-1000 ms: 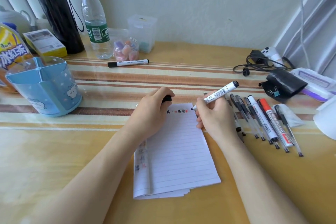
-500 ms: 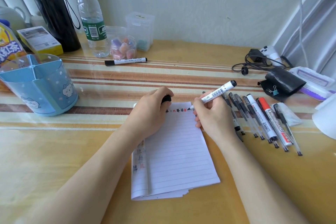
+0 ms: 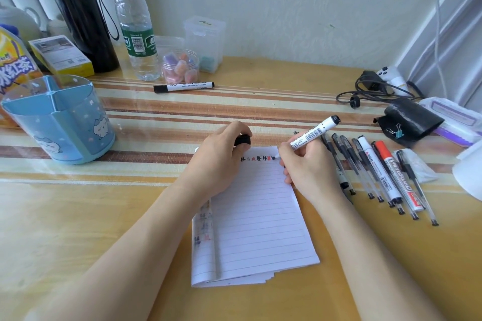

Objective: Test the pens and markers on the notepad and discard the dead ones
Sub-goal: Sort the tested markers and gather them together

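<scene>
A lined notepad (image 3: 255,219) lies on the table in front of me, with a row of black and red test marks along its top line. My right hand (image 3: 310,167) grips a white marker (image 3: 314,133) with its tip on the paper at the right end of that row. My left hand (image 3: 221,156) rests on the pad's top left corner and holds a black cap (image 3: 242,140) in its fingers. A row of several pens and markers (image 3: 375,172) lies just right of the pad. One capped white marker (image 3: 184,87) lies apart at the back.
A blue pen holder (image 3: 57,122) stands at the left. Behind it are a black flask (image 3: 80,13), a water bottle (image 3: 137,26), a small jar (image 3: 180,66) and clear boxes. A black pouch (image 3: 412,120), cables and a white roll (image 3: 469,172) sit at the right.
The marker tip has stayed at the right end of the mark row, making small strokes. My left hand keeps holding the cap on the pad. The camera has shifted slightly.
</scene>
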